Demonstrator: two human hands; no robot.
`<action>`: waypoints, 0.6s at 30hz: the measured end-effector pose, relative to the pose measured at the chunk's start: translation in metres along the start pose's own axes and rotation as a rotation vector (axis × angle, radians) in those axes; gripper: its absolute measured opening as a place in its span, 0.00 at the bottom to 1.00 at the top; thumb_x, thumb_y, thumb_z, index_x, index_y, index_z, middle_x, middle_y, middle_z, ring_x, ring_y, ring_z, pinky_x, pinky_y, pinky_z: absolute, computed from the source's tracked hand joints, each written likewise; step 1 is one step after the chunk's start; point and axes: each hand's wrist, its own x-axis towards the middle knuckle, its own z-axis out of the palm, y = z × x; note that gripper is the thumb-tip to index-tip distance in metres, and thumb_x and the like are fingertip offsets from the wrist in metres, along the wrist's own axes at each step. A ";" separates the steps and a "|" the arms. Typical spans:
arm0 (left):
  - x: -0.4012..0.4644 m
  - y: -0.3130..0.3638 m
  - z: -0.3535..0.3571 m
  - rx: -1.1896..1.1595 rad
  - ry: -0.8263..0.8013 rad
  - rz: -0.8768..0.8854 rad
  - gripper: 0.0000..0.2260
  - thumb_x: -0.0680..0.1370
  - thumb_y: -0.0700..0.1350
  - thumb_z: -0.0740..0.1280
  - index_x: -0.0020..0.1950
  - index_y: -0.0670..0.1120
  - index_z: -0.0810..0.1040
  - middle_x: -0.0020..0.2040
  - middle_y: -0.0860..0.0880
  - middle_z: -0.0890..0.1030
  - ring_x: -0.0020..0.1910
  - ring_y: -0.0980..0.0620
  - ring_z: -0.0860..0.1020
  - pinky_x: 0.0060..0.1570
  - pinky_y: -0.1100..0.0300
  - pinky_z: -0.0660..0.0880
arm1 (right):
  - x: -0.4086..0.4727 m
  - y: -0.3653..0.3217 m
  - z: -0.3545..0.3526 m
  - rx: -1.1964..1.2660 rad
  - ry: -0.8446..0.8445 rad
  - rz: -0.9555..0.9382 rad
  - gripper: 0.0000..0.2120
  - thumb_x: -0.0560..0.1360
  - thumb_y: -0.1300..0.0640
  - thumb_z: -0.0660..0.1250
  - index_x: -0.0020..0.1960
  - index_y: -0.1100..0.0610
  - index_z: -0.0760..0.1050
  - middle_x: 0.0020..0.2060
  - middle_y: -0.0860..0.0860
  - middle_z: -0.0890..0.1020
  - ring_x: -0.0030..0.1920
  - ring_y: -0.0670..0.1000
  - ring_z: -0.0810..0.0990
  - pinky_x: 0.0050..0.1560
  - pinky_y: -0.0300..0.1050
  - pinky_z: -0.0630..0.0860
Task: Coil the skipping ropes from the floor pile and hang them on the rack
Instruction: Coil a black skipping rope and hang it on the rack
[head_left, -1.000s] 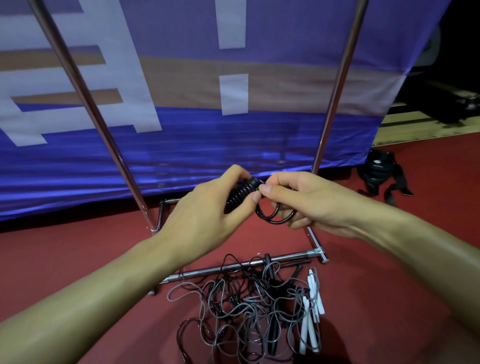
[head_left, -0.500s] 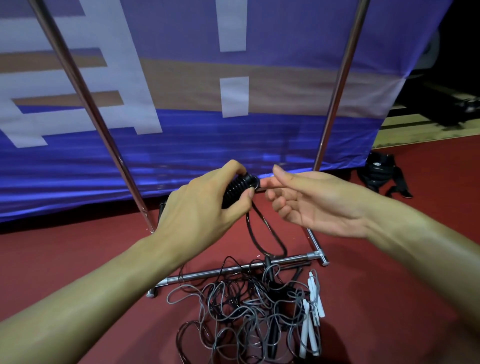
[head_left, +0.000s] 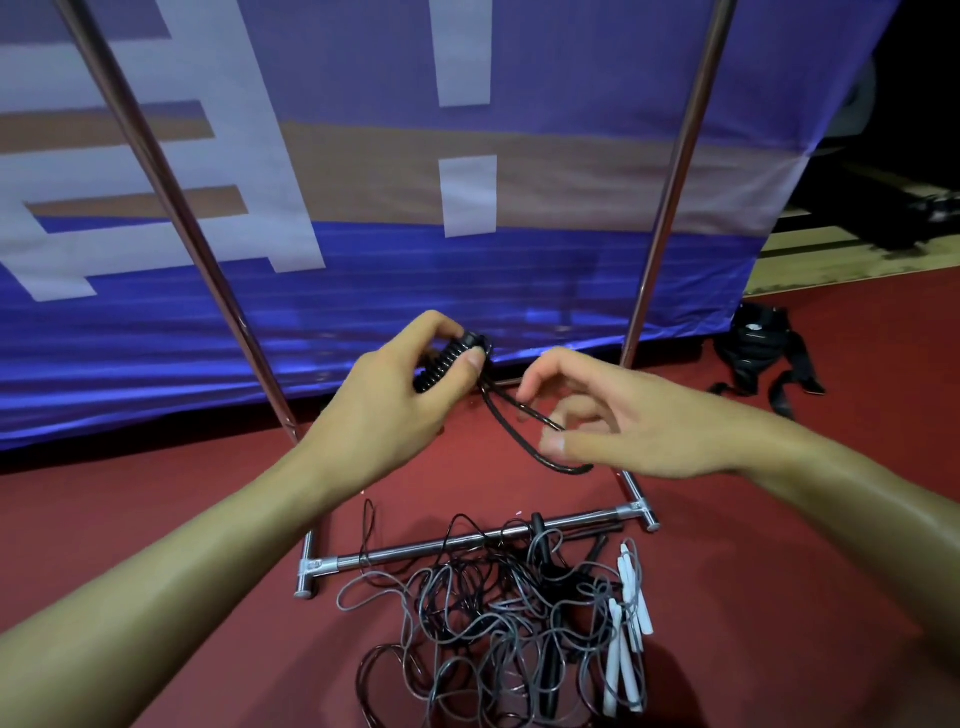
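My left hand (head_left: 395, 400) grips a black ribbed skipping-rope handle (head_left: 449, 358) in front of the rack. A black cord (head_left: 511, 428) runs from the handle down to my right hand (head_left: 618, 415), whose curled fingers and thumb hold the cord's loop. On the red floor below lies a tangled pile of black and grey ropes (head_left: 498, 623) with white handles (head_left: 628, 623) at its right side. The metal rack's base bar (head_left: 415, 551) crosses just behind the pile, and its two uprights (head_left: 171, 197) rise left and right.
A blue, white and tan banner (head_left: 467, 208) hangs behind the rack. A black strap or bag (head_left: 758, 353) lies on the floor at the right. Red floor (head_left: 779, 597) stretches around the pile.
My right hand has moved down and right along the cord, away from the handle, and has curled round the cord. The left hand keeps its grip on the handle.
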 end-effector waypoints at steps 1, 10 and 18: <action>0.000 -0.001 -0.001 -0.014 0.001 -0.009 0.08 0.82 0.58 0.64 0.54 0.56 0.73 0.37 0.53 0.80 0.30 0.48 0.80 0.32 0.57 0.73 | -0.004 -0.005 -0.002 0.007 -0.032 -0.007 0.13 0.81 0.61 0.68 0.62 0.50 0.72 0.46 0.37 0.81 0.44 0.46 0.80 0.50 0.39 0.76; -0.001 0.004 0.001 -0.137 -0.017 -0.080 0.07 0.82 0.55 0.65 0.54 0.53 0.74 0.38 0.46 0.79 0.24 0.54 0.73 0.27 0.56 0.73 | -0.009 -0.024 0.003 -0.429 0.130 -0.351 0.10 0.74 0.47 0.76 0.54 0.47 0.86 0.49 0.47 0.72 0.47 0.52 0.77 0.51 0.36 0.72; -0.002 0.009 -0.002 -0.278 -0.061 -0.208 0.08 0.83 0.55 0.63 0.55 0.51 0.74 0.40 0.33 0.75 0.24 0.50 0.78 0.26 0.54 0.74 | -0.004 -0.027 0.011 -0.505 0.158 -0.423 0.07 0.77 0.52 0.76 0.53 0.53 0.84 0.49 0.45 0.79 0.48 0.48 0.81 0.52 0.37 0.75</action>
